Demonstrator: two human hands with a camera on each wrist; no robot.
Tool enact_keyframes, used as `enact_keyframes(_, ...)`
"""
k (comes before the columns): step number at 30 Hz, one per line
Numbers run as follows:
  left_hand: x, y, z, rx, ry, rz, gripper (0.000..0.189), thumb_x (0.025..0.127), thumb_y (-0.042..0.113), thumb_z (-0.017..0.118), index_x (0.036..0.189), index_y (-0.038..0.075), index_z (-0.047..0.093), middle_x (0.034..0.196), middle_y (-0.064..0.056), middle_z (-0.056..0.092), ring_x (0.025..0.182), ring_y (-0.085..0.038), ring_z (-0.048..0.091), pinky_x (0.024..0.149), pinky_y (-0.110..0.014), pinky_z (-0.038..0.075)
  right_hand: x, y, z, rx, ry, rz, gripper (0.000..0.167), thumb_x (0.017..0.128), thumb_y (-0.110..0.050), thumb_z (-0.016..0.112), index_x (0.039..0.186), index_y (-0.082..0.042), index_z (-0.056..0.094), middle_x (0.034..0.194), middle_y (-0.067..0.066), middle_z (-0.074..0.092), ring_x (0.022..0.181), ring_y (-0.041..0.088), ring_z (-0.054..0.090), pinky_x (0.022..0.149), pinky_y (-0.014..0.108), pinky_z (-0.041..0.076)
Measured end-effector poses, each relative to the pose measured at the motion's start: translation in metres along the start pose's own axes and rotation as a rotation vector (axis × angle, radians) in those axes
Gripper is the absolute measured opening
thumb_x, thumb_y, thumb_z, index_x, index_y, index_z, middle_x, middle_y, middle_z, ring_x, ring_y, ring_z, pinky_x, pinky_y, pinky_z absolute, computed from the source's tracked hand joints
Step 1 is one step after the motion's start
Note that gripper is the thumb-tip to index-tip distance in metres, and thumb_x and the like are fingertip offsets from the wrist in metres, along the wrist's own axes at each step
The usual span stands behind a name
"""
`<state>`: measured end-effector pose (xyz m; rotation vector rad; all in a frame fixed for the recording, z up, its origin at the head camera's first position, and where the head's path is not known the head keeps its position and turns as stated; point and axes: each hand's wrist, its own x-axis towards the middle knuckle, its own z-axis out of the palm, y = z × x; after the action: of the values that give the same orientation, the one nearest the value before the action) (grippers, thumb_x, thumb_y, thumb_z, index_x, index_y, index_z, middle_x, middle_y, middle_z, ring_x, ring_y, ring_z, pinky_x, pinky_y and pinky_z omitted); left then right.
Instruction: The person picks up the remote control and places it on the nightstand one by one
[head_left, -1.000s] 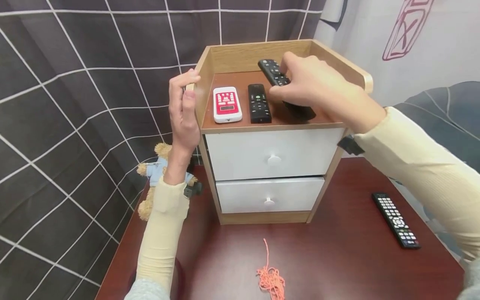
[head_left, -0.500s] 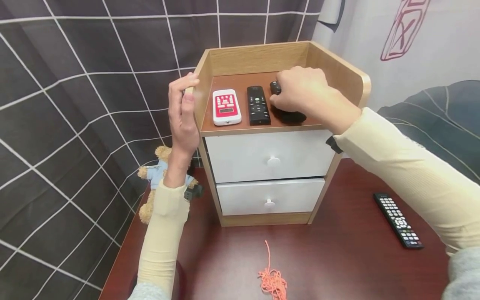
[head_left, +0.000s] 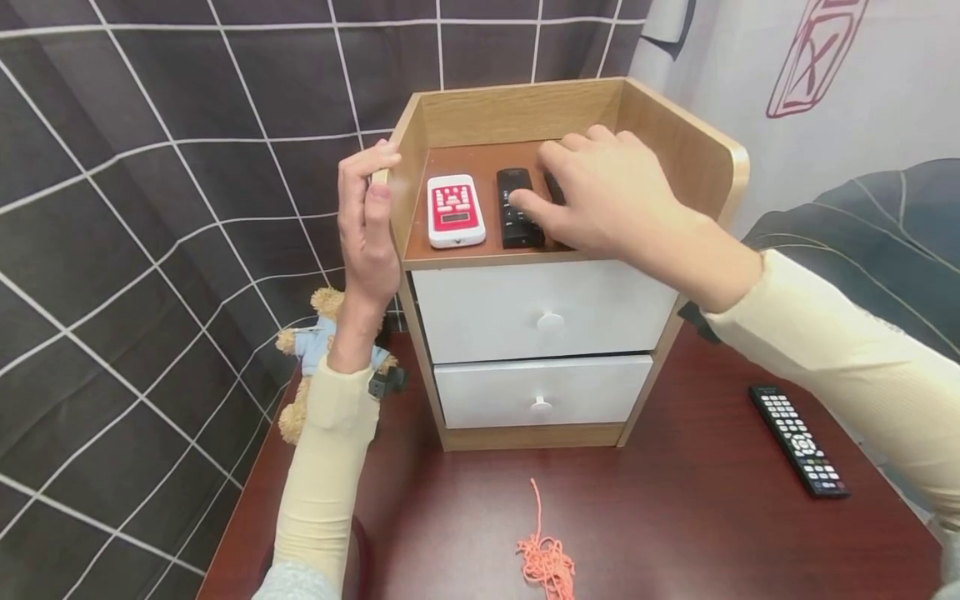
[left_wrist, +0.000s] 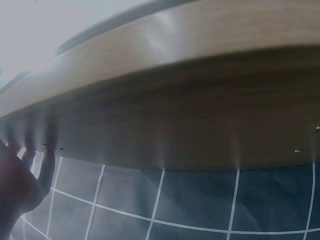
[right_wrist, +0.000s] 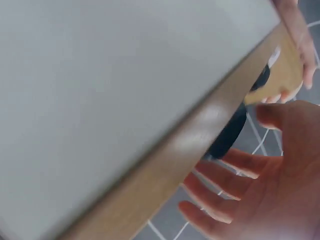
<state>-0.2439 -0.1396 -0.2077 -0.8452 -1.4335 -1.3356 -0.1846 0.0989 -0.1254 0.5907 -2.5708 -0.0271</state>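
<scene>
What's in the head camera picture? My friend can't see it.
A right hand hides most of a black remote atop a cabinet, next to another black remote and a red-and-white device. The left hand grips the cabinet's side.

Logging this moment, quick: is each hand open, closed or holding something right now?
Left hand: holding the cabinet side.
Right hand: open, over a black remote.

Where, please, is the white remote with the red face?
In the head view, the white remote lies atop the wood-grain cabinet, between its left panel and a black remote.
</scene>
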Motion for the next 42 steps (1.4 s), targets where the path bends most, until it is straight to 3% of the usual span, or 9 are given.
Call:
enact_keyframes(3,0.001,0.000,0.000,0.006,0.004,-0.002,0.047,0.091,0.025,0.038,0.114,-0.012,0.056,0.124,-0.026,0.053,0.132,-0.020,0.050,0.119,-0.037,0.035,-0.009,-0.007,0.010,0.025,0.133,-0.118,0.054,0.096,-0.055,0.051,0.110,-0.004,0.063,0.108,0.015,0.066,0.117,0.038,0.055,0.098,0.055,0.045)
enact_keyframes(7,0.001,0.001,0.000,0.006,0.005,-0.009,0.047,0.091,0.025,0.037,0.114,-0.012,0.055,0.125,-0.027,0.053,0.132,-0.019,0.049,0.120,-0.037,0.034,-0.020,-0.017,0.027,0.042,0.278,-0.265,0.064,0.094,-0.056,0.053,0.132,-0.005,0.058,0.135,0.019,0.058,0.132,0.038,0.047,0.111,0.055,0.038)
enact_keyframes(11,0.000,0.001,0.001,-0.002,0.005,-0.007,0.046,0.091,0.023,0.037,0.114,-0.013,0.055,0.124,-0.028,0.053,0.132,-0.022,0.050,0.120,-0.037,0.034,-0.032,-0.027,0.044,0.079,0.346,-0.392,0.068,0.093,-0.059,0.051,0.138,-0.009,0.056,0.145,0.018,0.053,0.141,0.036,0.040,0.122,0.053,0.027)
enact_keyframes(20,0.000,0.002,0.000,-0.008,0.000,0.021,0.046,0.091,0.021,0.037,0.113,-0.015,0.055,0.122,-0.029,0.053,0.131,-0.024,0.051,0.120,-0.039,0.034,-0.067,-0.060,0.075,0.303,0.265,-0.695,0.070,0.097,-0.061,0.043,0.148,-0.014,0.048,0.157,0.013,0.040,0.152,0.031,0.025,0.125,0.054,0.019)
enact_keyframes(25,0.001,0.002,-0.001,0.004,-0.002,0.016,0.045,0.092,0.019,0.036,0.114,-0.015,0.055,0.123,-0.029,0.053,0.131,-0.022,0.050,0.120,-0.038,0.034,-0.084,-0.073,0.094,0.325,0.241,-0.879,0.073,0.092,-0.061,0.054,0.149,-0.016,0.048,0.158,0.011,0.041,0.152,0.031,0.027,0.124,0.055,0.021)
enact_keyframes(30,0.000,0.000,0.001,0.010,-0.019,-0.019,0.046,0.091,0.022,0.037,0.116,-0.012,0.055,0.126,-0.027,0.052,0.134,-0.020,0.048,0.120,-0.036,0.033,-0.098,-0.075,0.111,0.299,0.211,-1.045,0.074,0.093,-0.065,0.050,0.149,-0.017,0.048,0.158,0.011,0.039,0.150,0.032,0.029,0.124,0.055,0.021)
enact_keyframes(34,0.000,0.000,0.001,0.011,-0.008,-0.023,0.048,0.091,0.025,0.037,0.116,-0.012,0.055,0.126,-0.026,0.052,0.133,-0.020,0.049,0.120,-0.036,0.033,-0.109,-0.076,0.125,0.299,0.180,-1.090,0.074,0.093,-0.066,0.048,0.150,-0.018,0.047,0.159,0.011,0.038,0.151,0.031,0.028,0.124,0.054,0.023)
enact_keyframes(42,0.001,0.000,0.001,0.010,-0.008,-0.025,0.048,0.091,0.025,0.037,0.115,-0.013,0.054,0.124,-0.027,0.052,0.132,-0.017,0.049,0.120,-0.036,0.033,-0.142,-0.062,0.164,0.331,0.121,-1.072,0.077,0.093,-0.067,0.047,0.152,-0.018,0.042,0.160,0.010,0.036,0.151,0.029,0.029,0.122,0.053,0.027)
